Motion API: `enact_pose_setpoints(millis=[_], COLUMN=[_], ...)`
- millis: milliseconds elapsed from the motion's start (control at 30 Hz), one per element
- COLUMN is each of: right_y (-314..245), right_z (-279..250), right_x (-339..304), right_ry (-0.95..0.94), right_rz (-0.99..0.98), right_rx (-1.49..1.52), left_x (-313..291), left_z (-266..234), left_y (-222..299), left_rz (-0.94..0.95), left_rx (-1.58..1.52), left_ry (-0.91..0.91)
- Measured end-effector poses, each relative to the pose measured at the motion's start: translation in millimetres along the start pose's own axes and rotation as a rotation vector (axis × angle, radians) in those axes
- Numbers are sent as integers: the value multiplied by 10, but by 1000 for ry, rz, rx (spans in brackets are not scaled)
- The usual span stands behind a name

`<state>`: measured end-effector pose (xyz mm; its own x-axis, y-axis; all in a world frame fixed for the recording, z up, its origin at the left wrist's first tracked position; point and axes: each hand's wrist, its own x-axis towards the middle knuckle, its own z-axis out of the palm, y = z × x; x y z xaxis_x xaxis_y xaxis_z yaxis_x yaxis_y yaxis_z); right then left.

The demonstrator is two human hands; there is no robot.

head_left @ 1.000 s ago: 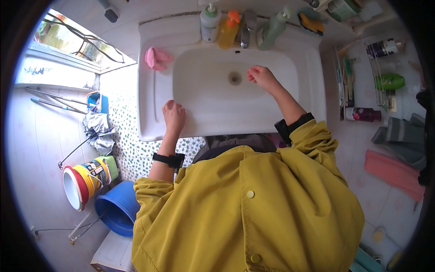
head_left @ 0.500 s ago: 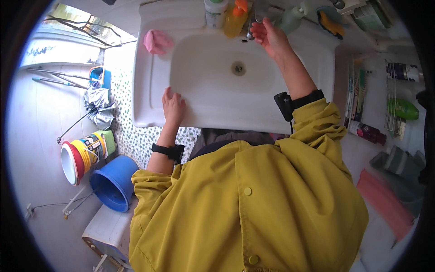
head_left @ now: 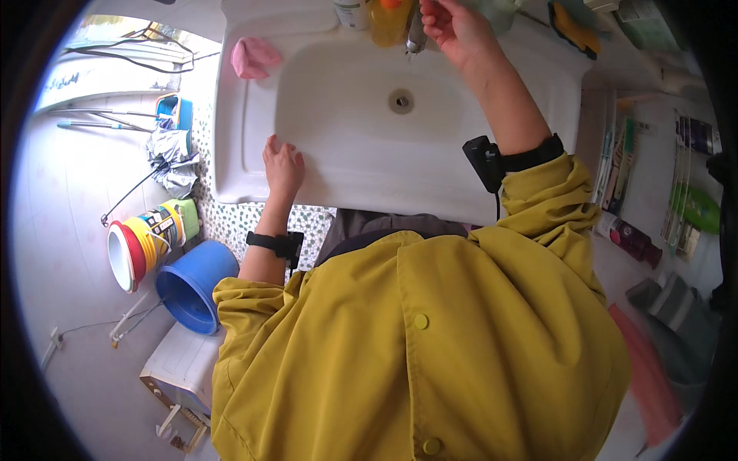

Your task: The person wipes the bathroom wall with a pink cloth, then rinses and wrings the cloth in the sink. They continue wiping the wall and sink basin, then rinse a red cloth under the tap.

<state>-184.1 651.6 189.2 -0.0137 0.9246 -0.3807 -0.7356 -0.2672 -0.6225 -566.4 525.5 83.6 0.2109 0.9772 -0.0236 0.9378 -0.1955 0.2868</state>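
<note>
A blue bucket (head_left: 188,288) sits on the floor far left, near the white sink's (head_left: 254,165) edge. The left hand (head_left: 283,165) lies flat on the sink's front rim, fingers a little spread, holding nothing. The bowl around the drain (head_left: 400,101) has lots of room. The right hand (head_left: 453,31) is up at the tap (head_left: 416,34), fingers curled, touching it.

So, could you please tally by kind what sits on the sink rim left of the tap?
Bottles: 2, white bottle and orange bottle
Cloths: 1, pink cloth
Hands: 1, left hand
Total: 4
</note>
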Motion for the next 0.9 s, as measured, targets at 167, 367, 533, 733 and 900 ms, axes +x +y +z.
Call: enact_pose_setpoints(millis=[167, 367, 533, 733, 900], right_y=[27, 351, 946, 1531, 1945], right_z=[21, -279, -646, -1187, -1524], right_x=[-79, -578, -550, -200, -124], right_ry=[2, 196, 361, 192, 291], right_rz=[-27, 94, 207, 183, 23], right_rx=[9, -100, -329, -1617, -1578], left_x=[-10, 151, 352, 411, 322], left_z=[23, 14, 28, 171, 113], left_y=[-10, 77, 276, 290, 245], left_rz=[18, -4, 4, -14, -44], left_rx=[22, -76, -283, -358, -357], left_ry=[39, 65, 17, -43, -125])
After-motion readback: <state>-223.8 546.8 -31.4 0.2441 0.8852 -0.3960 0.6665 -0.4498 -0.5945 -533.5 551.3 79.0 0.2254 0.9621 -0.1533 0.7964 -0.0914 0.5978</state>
